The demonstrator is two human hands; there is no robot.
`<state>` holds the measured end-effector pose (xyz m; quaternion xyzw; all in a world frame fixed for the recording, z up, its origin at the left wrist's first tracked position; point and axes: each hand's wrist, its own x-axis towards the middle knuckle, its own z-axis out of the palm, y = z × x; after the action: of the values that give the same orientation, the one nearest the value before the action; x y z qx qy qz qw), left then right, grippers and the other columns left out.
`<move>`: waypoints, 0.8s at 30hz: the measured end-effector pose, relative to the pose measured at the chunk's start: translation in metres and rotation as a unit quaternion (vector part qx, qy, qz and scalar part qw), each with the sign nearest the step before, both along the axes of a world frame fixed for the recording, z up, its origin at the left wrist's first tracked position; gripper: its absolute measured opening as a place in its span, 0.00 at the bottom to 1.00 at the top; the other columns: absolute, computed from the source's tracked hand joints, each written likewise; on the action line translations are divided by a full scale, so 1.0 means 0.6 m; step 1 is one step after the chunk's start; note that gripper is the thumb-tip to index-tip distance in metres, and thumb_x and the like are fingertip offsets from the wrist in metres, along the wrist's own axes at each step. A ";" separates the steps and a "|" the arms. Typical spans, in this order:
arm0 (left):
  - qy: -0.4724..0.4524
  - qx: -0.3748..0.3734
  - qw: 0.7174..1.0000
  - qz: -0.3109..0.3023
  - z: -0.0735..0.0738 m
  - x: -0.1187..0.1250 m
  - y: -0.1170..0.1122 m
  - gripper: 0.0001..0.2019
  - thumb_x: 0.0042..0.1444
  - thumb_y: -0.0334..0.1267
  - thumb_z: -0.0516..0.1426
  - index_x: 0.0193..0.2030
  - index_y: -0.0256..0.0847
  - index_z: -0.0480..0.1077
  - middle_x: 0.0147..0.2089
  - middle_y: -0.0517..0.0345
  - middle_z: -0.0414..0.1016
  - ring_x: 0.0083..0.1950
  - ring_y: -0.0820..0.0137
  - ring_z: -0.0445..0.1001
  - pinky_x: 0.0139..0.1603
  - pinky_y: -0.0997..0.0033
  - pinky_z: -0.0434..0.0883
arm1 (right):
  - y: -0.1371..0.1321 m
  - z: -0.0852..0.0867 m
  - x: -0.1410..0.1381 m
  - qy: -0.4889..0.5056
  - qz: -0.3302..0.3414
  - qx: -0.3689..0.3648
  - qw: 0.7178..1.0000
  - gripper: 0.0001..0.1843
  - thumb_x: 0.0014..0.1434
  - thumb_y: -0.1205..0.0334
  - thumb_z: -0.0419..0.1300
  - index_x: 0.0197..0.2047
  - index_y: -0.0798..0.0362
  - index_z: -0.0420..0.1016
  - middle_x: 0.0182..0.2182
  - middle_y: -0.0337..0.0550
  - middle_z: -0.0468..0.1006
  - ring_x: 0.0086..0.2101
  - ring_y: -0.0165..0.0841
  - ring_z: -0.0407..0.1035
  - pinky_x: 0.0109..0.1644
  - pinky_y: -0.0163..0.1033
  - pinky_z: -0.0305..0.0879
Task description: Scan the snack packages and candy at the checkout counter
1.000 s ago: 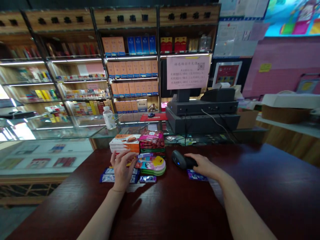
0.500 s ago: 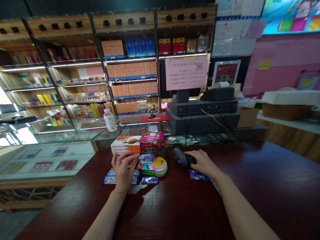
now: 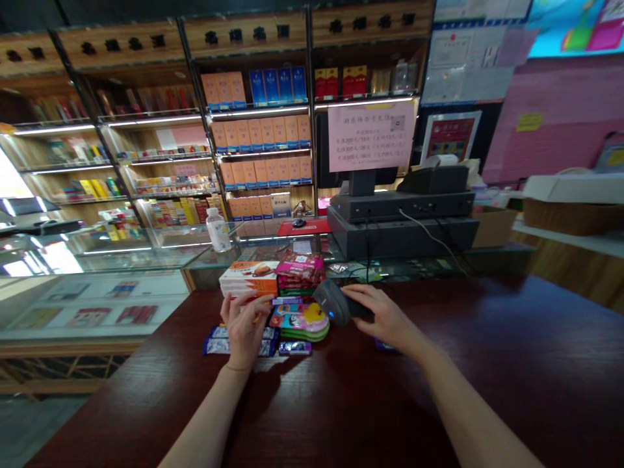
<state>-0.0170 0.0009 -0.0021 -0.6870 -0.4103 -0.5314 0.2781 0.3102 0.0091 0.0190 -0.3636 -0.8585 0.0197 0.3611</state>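
Holding a handheld barcode scanner [image 3: 334, 303] in the right hand [image 3: 385, 316], fingers wrapped round its body, nose tipped down-left just above a duck-shaped snack pack [image 3: 298, 322]. Left hand [image 3: 245, 328] sits half-curled at the front of the pile, right by a stack of orange boxes [image 3: 248, 278]; can't tell if it pinches anything. Foil snack packets [image 3: 238, 345] lie flat beside it on the dark wood counter [image 3: 146, 390], glass display case [image 3: 121, 257] behind.
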 end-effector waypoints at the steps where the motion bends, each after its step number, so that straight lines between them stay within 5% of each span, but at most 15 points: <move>1: -0.004 0.004 1.000 0.008 -0.001 0.001 0.001 0.02 0.63 0.37 0.59 0.37 0.47 0.71 0.40 0.62 0.82 0.49 0.64 0.75 0.69 0.47 0.53 | -0.004 0.002 -0.007 -0.005 0.008 0.001 1.000 0.34 0.55 0.71 0.60 0.65 0.47 0.67 0.59 0.48 0.73 0.57 0.42 0.68 0.62 0.51 0.63; 4: -0.004 0.010 1.000 0.020 -0.002 0.005 0.002 0.04 0.63 0.38 0.59 0.44 0.48 0.73 0.40 0.60 0.81 0.47 0.65 0.76 0.68 0.49 0.54 | -0.013 0.003 -0.026 -0.019 0.023 -0.002 1.000 0.34 0.55 0.72 0.60 0.65 0.46 0.66 0.58 0.48 0.74 0.56 0.42 0.68 0.62 0.53 0.61; 19: 0.008 -0.008 1.000 -0.004 -0.006 0.006 0.005 0.03 0.63 0.37 0.59 0.42 0.48 0.73 0.40 0.61 0.82 0.48 0.65 0.76 0.68 0.46 0.56 | -0.033 0.005 -0.059 -0.015 0.059 -0.024 0.998 0.34 0.58 0.72 0.59 0.67 0.47 0.64 0.59 0.46 0.74 0.53 0.39 0.68 0.58 0.48 0.62; 24: 0.009 0.003 1.000 0.001 -0.004 0.004 0.005 0.02 0.64 0.38 0.58 0.41 0.48 0.73 0.40 0.61 0.82 0.47 0.66 0.76 0.68 0.48 0.57 | -0.043 0.019 -0.055 0.019 0.067 -0.085 0.994 0.33 0.59 0.67 0.63 0.67 0.44 0.64 0.52 0.45 0.77 0.48 0.38 0.70 0.54 0.44 0.66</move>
<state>-0.0146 0.0041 -0.0047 -0.6907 -0.4070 -0.5257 0.2845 0.2771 -0.0169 0.0305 -0.3340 -0.8690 0.1240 0.3434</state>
